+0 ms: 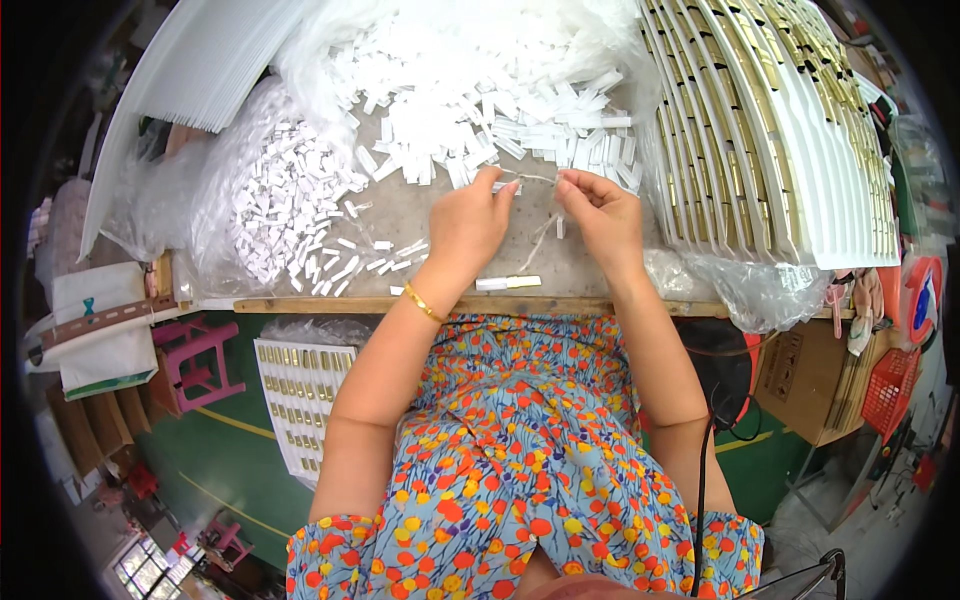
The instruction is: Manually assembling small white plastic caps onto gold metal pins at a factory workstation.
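Above the worktable, my left hand (470, 222) and my right hand (606, 215) each pinch a thin whitish string (537, 178), which stretches between their fingertips. Its loose length (541, 240) hangs down below my right fingers, close to a small white piece (560, 228). Part of another white piece shows at my left fingertips, mostly hidden. On the table's front edge below lies a white and gold strip (508, 283). Small white pieces (275, 205) are heaped left of my left hand, with several scattered beside it. Larger white tabs (440, 120) are piled beyond both hands.
Trays (740, 130) with rows of gold pieces stand stacked at the right. White sheets (215, 75) lean at the far left. Clear plastic (770, 290) hangs over the wooden table edge (560, 305). Below are a pink stool (200, 360) and a cardboard box (810, 380).
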A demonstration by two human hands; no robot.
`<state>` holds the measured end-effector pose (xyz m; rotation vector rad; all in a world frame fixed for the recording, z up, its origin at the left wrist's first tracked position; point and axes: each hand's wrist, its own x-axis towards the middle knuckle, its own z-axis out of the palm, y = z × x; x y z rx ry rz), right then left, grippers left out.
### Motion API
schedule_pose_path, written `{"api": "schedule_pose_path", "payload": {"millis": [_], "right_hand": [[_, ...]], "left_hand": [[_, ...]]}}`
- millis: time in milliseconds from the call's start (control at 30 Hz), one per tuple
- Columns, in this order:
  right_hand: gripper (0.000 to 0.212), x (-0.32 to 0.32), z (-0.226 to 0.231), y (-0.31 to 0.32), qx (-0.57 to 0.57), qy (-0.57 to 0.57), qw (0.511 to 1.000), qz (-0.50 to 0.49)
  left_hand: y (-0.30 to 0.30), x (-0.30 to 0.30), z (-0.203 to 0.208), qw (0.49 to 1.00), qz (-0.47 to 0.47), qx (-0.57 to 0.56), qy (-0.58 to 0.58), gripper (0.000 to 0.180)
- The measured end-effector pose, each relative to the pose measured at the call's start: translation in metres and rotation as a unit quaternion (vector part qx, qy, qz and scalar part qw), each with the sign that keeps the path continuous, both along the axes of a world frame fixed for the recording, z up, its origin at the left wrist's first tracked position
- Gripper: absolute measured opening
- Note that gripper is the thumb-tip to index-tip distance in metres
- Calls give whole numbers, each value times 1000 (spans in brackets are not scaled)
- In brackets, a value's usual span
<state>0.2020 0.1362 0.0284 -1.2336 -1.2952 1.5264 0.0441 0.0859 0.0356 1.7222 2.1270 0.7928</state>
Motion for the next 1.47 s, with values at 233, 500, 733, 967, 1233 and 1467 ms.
{"api": "schedule_pose_path", "payload": {"millis": [233,500,733,967,1233,1467], "right_hand": [[23,-3,-6,-5,2,22,1000,7],[22,-12,-16,-10,-3,-47,996,74],[22,-19,-20,-10,65,-71,993,74],[21,-19,-21,-14,89,-95,988,81],[18,-24,-4,-15,217,-125,966,64],[17,-23,5,-16,215,-137,965,53]], "left_hand": [[6,8,-11,991,-11,-35,130,24],[-14,1,13,988,80,-133,27,32],[-3,0,-6,985,59,-99,126,28],[-7,1,-16,999,45,-11,-11,20],[-6,-3,-17,857,61,-41,-510,20],[-8,1,-13,864,43,-29,-501,19]]}}
